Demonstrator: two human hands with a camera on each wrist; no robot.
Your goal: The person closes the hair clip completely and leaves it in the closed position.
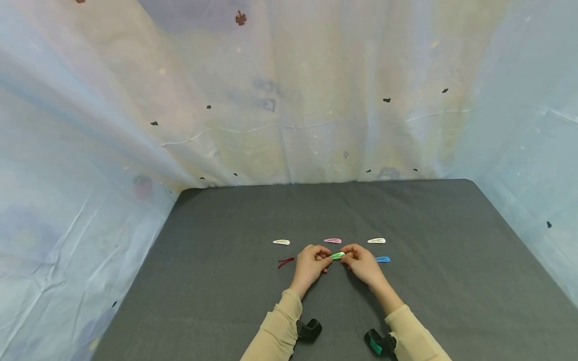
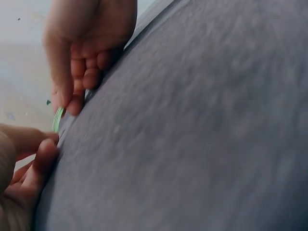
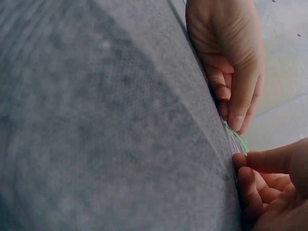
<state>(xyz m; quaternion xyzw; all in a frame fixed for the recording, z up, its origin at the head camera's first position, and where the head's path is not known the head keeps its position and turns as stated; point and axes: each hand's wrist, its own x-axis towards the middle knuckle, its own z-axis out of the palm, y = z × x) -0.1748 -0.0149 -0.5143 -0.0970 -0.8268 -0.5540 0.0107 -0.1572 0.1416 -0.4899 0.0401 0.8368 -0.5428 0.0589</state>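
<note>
A light green snap hair clip (image 1: 337, 255) is stretched between both hands just above the table; it shows bowed in the right wrist view, where its strip (image 3: 237, 134) spans the fingertips. My left hand (image 1: 310, 265) pinches one end with thumb and finger. The other end is pinched by my right hand (image 1: 363, 264). Beside the left hand lies a dark red hair clip (image 1: 286, 261), its two parts spread into a V. A blue hair clip (image 1: 383, 259) lies next to the right hand, partly covered by it.
Behind the hands, a cream clip (image 1: 281, 242), a pink clip (image 1: 332, 240) and another cream clip (image 1: 377, 240) form a row on the dark grey tabletop (image 1: 217, 291). A pale patterned curtain (image 1: 307, 100) hangs along the table's back and sides. Black bands sit at both wrists.
</note>
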